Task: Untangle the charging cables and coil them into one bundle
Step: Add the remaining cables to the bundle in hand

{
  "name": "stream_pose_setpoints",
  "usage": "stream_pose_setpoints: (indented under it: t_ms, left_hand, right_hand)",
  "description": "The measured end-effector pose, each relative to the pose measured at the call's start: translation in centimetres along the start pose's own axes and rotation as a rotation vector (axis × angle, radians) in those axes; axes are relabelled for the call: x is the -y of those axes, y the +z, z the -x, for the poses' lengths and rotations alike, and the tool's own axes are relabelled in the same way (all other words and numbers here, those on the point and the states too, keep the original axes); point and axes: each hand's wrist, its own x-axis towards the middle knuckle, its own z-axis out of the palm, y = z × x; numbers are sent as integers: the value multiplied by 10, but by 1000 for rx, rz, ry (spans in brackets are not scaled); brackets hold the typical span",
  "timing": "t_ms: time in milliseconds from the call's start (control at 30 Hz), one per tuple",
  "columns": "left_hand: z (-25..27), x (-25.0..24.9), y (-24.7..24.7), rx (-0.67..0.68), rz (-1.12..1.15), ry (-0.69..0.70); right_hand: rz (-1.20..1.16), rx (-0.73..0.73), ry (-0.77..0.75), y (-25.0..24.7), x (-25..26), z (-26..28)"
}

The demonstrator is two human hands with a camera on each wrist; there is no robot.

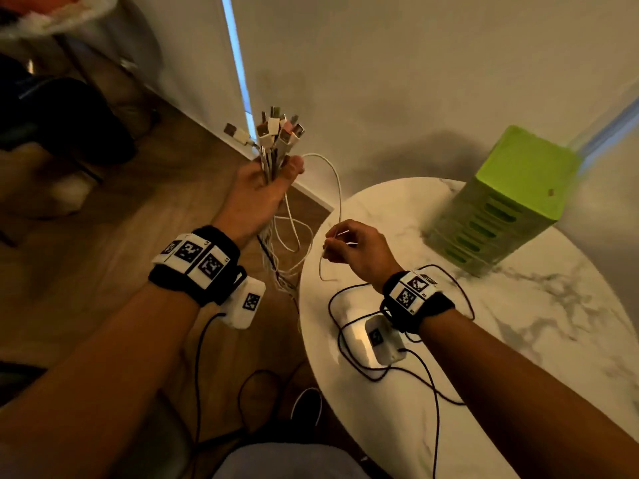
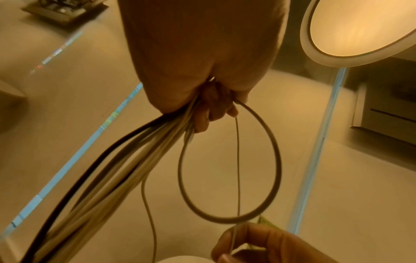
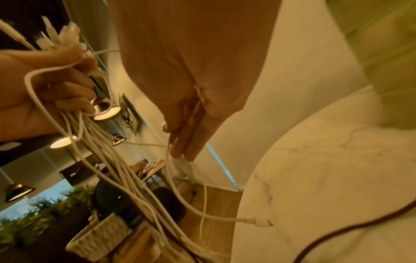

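Observation:
My left hand [image 1: 266, 183] is raised left of the table and grips a bundle of charging cables [image 1: 276, 164] just below their USB plugs [image 1: 276, 127], which stick up above the fist. The loose cable lengths [image 1: 287, 257] hang down below the hand. One white cable [image 1: 333, 178] arcs out of the fist to my right hand [image 1: 340, 242], which pinches it near its free end over the table's left edge. In the right wrist view the free end's small plug [image 3: 258, 222] dangles below the fingers [image 3: 191, 140]. The left wrist view shows the fist [image 2: 207, 99] closed on the cables, with a loop [image 2: 229, 163] hanging.
A round white marble table [image 1: 484, 340] sits at the right, with a green slotted box [image 1: 508, 198] at its far side. Black wrist-camera leads [image 1: 380, 368] trail over the near table. Wood floor [image 1: 103, 236] and a white wall corner lie to the left.

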Motion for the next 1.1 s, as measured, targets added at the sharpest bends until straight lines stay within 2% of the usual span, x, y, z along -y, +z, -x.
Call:
stream_pose_setpoints:
  t_ms: [100,167,300,400,467,600,733,800,867,933,1000,1100]
  left_hand:
    - [7,14,-20,-51,-45,-5]
    - [13,29,-30,-39,-55,-1]
    - [28,53,-36,41,-116,-49]
    - [42,64,-33,108,-186,-92]
    - [47,73,-32,118,-219,-107]
    - [46,84,-34,52,-225,-165]
    - [39,78,-41,20,-249,-155]
    - [33,74,-47,1,-240,-177]
    - [26,74,-52,19,-167,-201]
    - [20,74,-55,70,-43,-228]
    - [18,72,-54,118,89,-240]
    - [20,66,-50,171,178,-228]
  right_hand:
    - [-121,44,45,29,-5,-2]
    - [-129,82,91,48,-15,-2]
    - [83,290,157,86,-59,11]
    - [289,377,181,100,-85,26]
    - [322,425,231,102,-96,32]
    - [465,497,283,87,-103,33]
    - [443,418,436,57,-95,17]
    - [494,371,402,41,-86,7]
    - [563,270,241,31,-69,-4]
    - [494,214,67,31,-40,-13]
    - [391,320,-38,44,-5,-19]
    - [307,541,-49,74,34,-14]
